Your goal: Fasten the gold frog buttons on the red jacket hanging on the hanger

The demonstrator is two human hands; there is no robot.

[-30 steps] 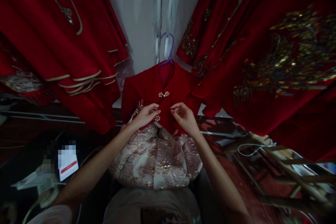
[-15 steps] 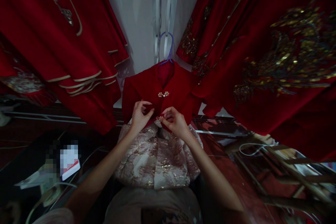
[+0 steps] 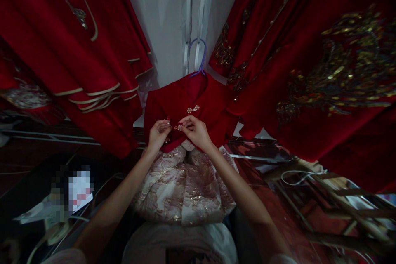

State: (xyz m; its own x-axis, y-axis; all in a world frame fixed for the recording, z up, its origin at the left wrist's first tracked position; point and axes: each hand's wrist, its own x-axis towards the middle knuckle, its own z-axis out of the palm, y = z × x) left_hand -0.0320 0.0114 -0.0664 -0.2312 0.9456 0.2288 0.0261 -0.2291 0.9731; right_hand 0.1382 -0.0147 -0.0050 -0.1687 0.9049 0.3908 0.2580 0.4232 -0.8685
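Note:
A short red jacket [image 3: 216, 95] hangs from a purple hanger [image 3: 202, 57], its front toward me. High on its front sits a pearl-beaded clasp [image 3: 193, 109]. Lower down, my right hand [image 3: 195, 133] pinches another beaded clasp [image 3: 178, 128], whose small loop points left. My left hand [image 3: 159, 135] is closed beside it, thumb and fingers together at the jacket's front edge; the exact pinch point is partly hidden. Just below that hand, a beaded piece [image 3: 167, 140] shows on the red cloth. Under the jacket flares a pale, gold-patterned brocade skirt [image 3: 185, 189].
Red garments with pale piping [image 3: 102, 49] hang at left, and sequined red garments [image 3: 340, 74] at right. A pale metal rail [image 3: 188, 16] rises behind the hanger. Lower right stands a wooden rack [image 3: 334, 214]. A blurred white item [image 3: 81, 194] and cables lie lower left.
Both hands have moved left and slightly up, the right one drawing the lower clasp and jacket edge with it. My left hand's fingers, apart before, have closed.

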